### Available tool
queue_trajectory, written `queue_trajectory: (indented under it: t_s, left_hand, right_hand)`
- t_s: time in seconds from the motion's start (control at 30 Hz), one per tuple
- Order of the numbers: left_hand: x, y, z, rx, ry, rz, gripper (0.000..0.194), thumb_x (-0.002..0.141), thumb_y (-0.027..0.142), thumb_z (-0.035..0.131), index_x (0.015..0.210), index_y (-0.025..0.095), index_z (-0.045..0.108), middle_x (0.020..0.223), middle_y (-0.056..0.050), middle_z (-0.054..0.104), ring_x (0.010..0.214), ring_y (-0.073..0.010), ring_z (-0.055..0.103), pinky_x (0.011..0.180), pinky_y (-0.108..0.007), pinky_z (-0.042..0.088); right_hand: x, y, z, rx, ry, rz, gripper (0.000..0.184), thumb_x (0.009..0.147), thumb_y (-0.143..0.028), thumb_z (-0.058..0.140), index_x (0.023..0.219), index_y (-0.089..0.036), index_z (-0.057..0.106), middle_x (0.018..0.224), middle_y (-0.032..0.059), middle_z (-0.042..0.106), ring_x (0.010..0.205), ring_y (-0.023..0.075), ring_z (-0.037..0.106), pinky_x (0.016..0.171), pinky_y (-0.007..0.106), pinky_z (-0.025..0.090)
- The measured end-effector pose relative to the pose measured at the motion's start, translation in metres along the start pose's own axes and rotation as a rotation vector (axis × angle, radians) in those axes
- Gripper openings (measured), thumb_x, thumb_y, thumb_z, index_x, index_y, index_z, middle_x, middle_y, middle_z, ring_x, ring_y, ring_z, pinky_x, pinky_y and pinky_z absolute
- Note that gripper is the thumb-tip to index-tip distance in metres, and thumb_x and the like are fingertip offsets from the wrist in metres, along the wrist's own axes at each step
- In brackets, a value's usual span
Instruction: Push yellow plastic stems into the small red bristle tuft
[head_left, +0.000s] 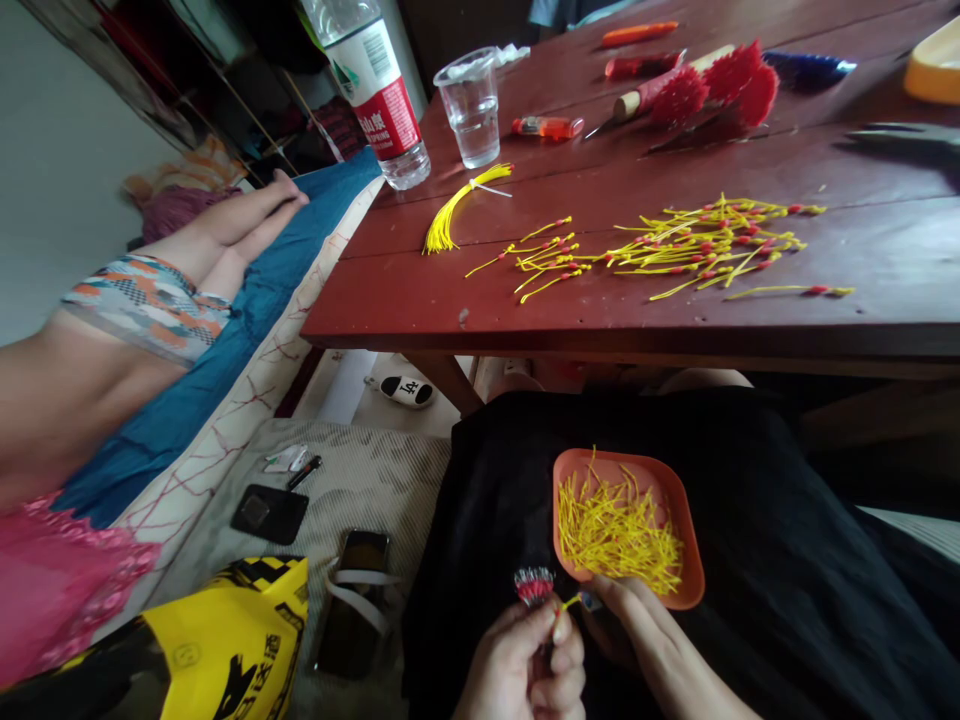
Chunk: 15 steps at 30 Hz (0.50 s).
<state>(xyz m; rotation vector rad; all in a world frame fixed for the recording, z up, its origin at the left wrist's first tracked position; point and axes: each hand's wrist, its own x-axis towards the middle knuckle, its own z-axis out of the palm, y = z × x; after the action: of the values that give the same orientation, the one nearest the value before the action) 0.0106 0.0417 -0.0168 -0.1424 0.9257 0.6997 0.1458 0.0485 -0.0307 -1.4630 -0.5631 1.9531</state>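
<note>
Pinching a yellow cord (571, 602) at six o'clock, the left hand (529, 660) nears the right hand (645, 635), grip unclear, by the five-o'clock orange tray (694, 560).

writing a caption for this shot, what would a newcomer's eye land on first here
Probably the bright yellow strands: a heap in the orange tray on the lap, plus a loose spread of red-and-yellow pieces across the dark red table. Next, perhaps, the red bristly bundle towards the table's far side, and the big yellow printed bag at the lower left.
</note>
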Motion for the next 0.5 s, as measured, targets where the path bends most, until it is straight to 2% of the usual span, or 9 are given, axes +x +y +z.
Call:
queue_trajectory:
  t_s: [0.27, 0.5]
  left_hand:
    - [0.0014, 0.0004, 0.0005, 0.007, 0.014, 0.002, 0.044, 0.046, 0.042, 0.082, 0.053, 0.014, 0.049, 0.043, 0.008, 0.046, 0.027, 0.0011, 0.020, 0.031, -0.016, 0.006]
    - [-0.0001, 0.0008, 0.0027, 0.010, 0.012, 0.013, 0.044, 0.047, 0.042, 0.082, 0.053, 0.013, 0.049, 0.043, 0.008, 0.046, 0.027, 0.0012, 0.021, 0.032, -0.016, 0.005]
  right_hand:
    - [-0.0002, -0.0033, 0.0003, -0.005, -0.021, -0.016, 0.043, 0.063, -0.063, 0.060, 0.061, -0.021, 0.049, 0.060, -0.0039, 0.043, 0.061, 0.0154, 0.038, 0.058, 0.025, 0.038]
    - [0.0036, 0.0057, -0.0018, -0.032, -0.016, -0.015, 0.043, 0.066, -0.063, 0.057, 0.060, -0.021, 0.049, 0.060, -0.0042, 0.042, 0.060, 0.0150, 0.037, 0.057, 0.025, 0.036]
